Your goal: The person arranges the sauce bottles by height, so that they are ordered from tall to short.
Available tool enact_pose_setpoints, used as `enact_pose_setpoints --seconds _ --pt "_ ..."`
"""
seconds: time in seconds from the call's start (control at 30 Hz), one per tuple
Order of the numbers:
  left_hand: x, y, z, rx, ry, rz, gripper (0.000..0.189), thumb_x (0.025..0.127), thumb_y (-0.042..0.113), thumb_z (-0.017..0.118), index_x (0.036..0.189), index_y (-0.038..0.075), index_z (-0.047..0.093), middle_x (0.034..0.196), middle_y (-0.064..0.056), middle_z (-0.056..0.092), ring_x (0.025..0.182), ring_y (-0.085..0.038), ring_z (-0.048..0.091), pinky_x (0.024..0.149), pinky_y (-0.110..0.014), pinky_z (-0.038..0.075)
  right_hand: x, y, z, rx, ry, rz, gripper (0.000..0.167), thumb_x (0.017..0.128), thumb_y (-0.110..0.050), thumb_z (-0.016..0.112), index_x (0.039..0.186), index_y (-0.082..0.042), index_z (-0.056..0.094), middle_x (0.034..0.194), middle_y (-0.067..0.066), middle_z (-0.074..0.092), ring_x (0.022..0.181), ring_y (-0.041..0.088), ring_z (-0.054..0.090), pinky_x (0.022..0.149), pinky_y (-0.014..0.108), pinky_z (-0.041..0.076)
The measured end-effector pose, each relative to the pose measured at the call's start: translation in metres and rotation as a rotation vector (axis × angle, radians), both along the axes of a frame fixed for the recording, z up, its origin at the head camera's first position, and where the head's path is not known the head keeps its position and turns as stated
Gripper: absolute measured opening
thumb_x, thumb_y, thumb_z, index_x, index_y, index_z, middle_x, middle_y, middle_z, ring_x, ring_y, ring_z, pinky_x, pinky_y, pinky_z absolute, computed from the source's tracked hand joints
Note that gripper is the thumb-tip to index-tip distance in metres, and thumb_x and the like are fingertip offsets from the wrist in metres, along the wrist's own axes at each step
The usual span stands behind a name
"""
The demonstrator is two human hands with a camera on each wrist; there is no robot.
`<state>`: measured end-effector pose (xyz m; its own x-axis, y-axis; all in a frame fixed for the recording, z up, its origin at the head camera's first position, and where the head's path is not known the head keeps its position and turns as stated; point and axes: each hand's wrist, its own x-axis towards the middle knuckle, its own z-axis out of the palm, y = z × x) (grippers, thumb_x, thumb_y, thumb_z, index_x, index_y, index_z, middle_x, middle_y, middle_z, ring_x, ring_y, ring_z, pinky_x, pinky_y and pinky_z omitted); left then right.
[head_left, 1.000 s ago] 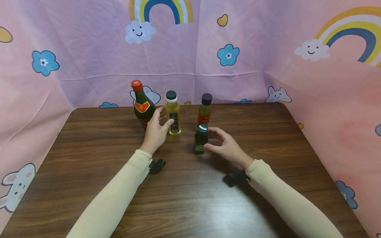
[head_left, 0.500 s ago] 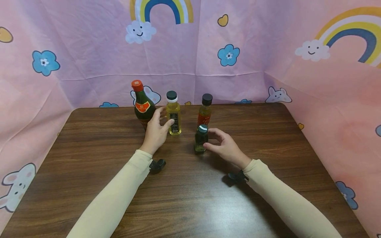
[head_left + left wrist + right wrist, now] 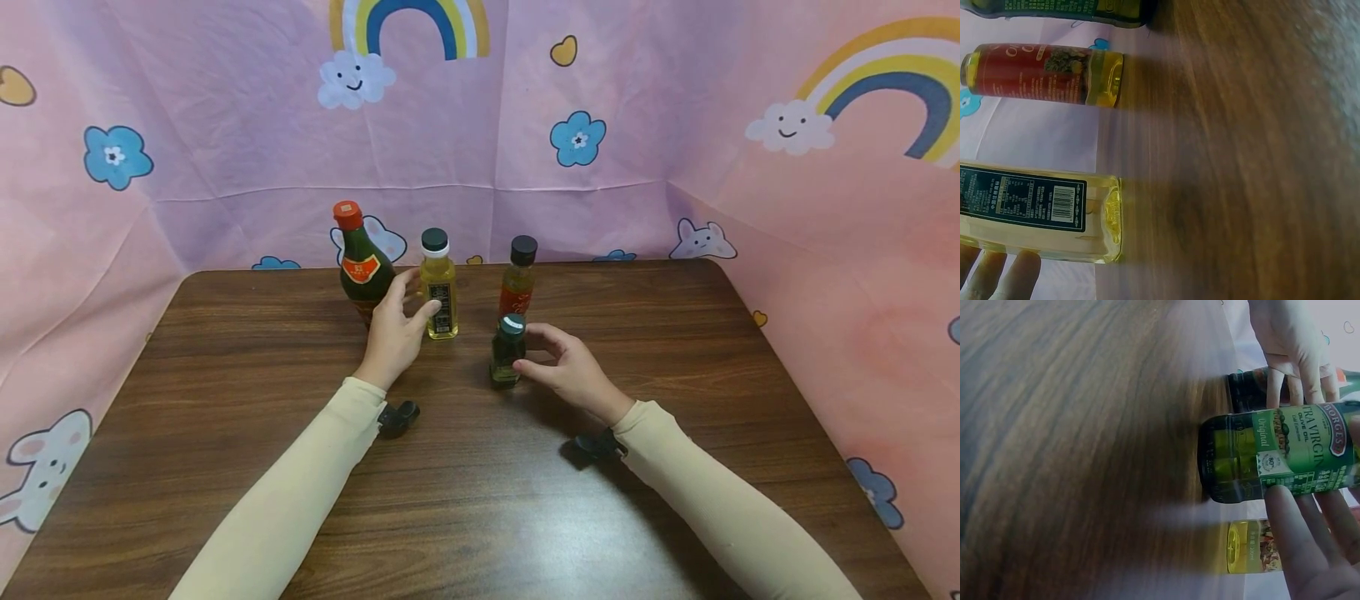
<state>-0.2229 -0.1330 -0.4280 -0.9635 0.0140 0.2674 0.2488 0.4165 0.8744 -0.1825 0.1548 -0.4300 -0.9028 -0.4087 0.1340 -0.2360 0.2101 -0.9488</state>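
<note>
In the head view my left hand holds a clear bottle of yellow oil by its left side. The thumb lies across its dark label; the fingertips meet its side in the left wrist view. My right hand grips a small green olive oil bottle labelled extra virgin, thumb on one side and fingers on the other. Both bottles stand upright on the table. A red-labelled oil bottle with a black cap stands just behind the olive oil. A dark, red-capped bottle is partly hidden behind my left hand.
The brown wooden table carries all the bottles near its back edge. Behind it and along the sides hangs a pink and purple cloth with rainbows and flowers. Each wrist wears a small black device.
The bottles stay where they stand and both hands keep their hold. Only a very slight shift of the whole head view shows.
</note>
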Motion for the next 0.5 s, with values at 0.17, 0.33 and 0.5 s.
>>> enact_pose_setpoints --seconds 0.17,0.33,0.5 --pt "-0.0004 0.0000 -0.0008 -0.007 0.003 0.004 0.059 0.102 0.026 0.068 0.154 0.014 0.043 0.151 -0.012 0.053 0.137 -0.032 0.053 0.109 -0.053 0.048 -0.0001 0.0000 -0.0005 0.001 0.020 0.002 0.049 0.092 0.000 0.077 0.138 -0.001 0.061 0.137 0.018 0.062 0.122 0.039 0.064 0.099 0.050 0.056" --pt "-0.0005 -0.0001 -0.0005 -0.013 0.001 0.008 0.058 0.102 0.025 0.068 0.154 0.013 0.044 0.152 -0.012 0.053 0.137 -0.032 0.054 0.108 -0.053 0.049 0.0008 0.0000 0.0007 0.014 0.012 -0.006 0.051 0.092 -0.001 0.077 0.140 0.000 0.060 0.140 0.020 0.061 0.120 0.041 0.065 0.094 0.041 0.059" --pt "-0.0004 0.0001 -0.0003 -0.014 -0.004 0.009 0.058 0.102 0.026 0.068 0.154 0.013 0.044 0.152 -0.011 0.053 0.137 -0.032 0.053 0.108 -0.053 0.049 0.0021 0.0019 0.0032 0.006 0.003 -0.018 0.048 0.091 -0.003 0.078 0.136 -0.004 0.062 0.139 0.017 0.062 0.115 0.041 0.068 0.087 0.033 0.061"
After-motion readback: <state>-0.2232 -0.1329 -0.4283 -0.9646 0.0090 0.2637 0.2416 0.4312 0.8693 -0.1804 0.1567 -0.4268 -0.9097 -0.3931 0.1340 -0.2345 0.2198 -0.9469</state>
